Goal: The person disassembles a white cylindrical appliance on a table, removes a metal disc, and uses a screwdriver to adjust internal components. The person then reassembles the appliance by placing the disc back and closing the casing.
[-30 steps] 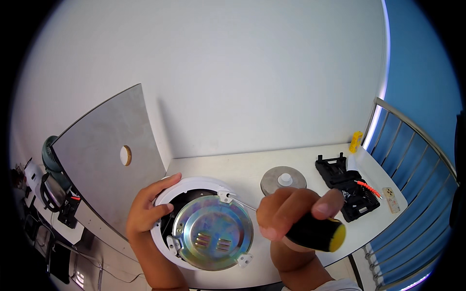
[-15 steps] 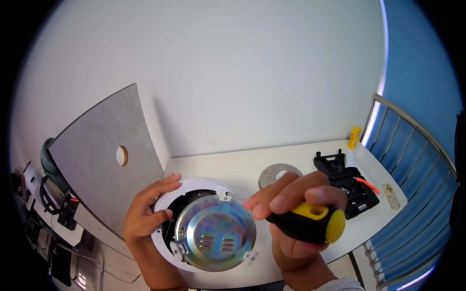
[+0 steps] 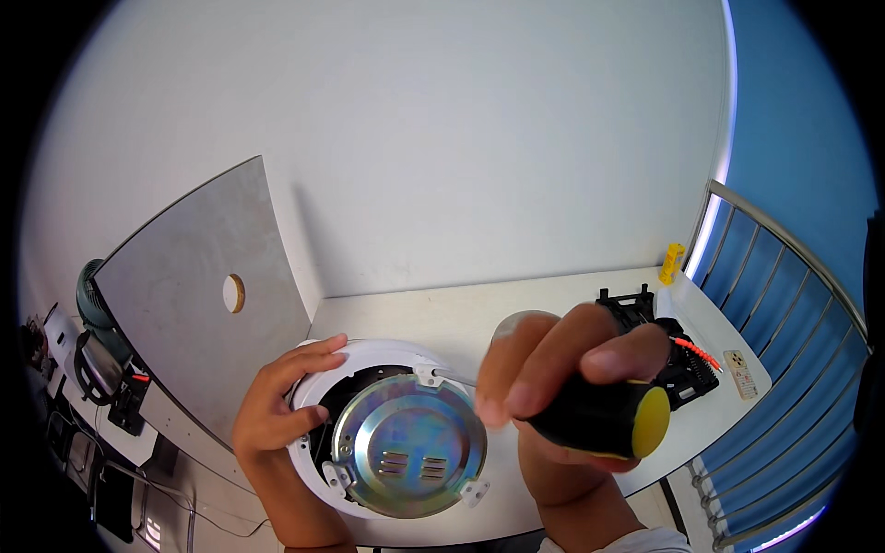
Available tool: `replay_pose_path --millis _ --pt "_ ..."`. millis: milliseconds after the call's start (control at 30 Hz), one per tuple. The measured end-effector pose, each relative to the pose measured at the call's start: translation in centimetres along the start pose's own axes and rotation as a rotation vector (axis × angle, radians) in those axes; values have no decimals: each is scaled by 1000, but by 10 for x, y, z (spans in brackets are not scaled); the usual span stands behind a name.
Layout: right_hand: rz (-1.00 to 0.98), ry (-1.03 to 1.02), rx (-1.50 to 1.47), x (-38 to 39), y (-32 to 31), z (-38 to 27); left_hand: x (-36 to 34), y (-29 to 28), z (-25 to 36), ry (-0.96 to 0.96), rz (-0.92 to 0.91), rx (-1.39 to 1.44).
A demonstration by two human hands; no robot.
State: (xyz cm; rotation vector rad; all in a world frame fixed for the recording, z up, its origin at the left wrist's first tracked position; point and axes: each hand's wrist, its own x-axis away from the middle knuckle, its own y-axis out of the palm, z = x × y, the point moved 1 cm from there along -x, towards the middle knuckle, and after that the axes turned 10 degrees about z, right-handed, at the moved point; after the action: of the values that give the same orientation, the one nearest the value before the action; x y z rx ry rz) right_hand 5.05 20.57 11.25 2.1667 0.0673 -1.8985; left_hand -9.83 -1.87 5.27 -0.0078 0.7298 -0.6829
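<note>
Low in the frame's centre, on the white counter (image 3: 553, 304), we have a round light fixture (image 3: 392, 438) lying back-side up: white rim, shiny metal back plate (image 3: 410, 442) facing the camera. Our left hand (image 3: 277, 405) grips the fixture's rim on its left side, fingers curled over the edge, thumb toward the plate. Our right hand (image 3: 562, 387) is wrapped tight around a screwdriver (image 3: 604, 419) with a black handle and yellow butt cap. Only the handle shows; shaft and tip are hidden behind the fingers, so we cannot tell whether the tip touches anything.

Key relation: the fixture lies left of and slightly below the right hand, just beside it. The handle's long axis runs roughly right to left, cap to the lower right, hidden tip end toward the plate's upper right rim, near a white mounting tab (image 3: 429, 373). The left hand already touches the fixture, so it is the nearer.

Right of the frame, a black plastic part (image 3: 687, 355) with red wires; upper left, a grey panel (image 3: 198, 323) with a round hole.
</note>
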Motion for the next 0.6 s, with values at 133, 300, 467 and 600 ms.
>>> replay_pose_path --millis 133,300,467,600 --pt "17 130 35 1 4 -1 -2 3 1 -20 31 -7" --pt "52 138 -267 1 12 13 2 0 2 -28 25 4" --pt "58 96 -138 3 6 14 2 -1 0 -42 29 11" --pt "80 83 -67 3 5 4 -1 0 0 -19 3 35"
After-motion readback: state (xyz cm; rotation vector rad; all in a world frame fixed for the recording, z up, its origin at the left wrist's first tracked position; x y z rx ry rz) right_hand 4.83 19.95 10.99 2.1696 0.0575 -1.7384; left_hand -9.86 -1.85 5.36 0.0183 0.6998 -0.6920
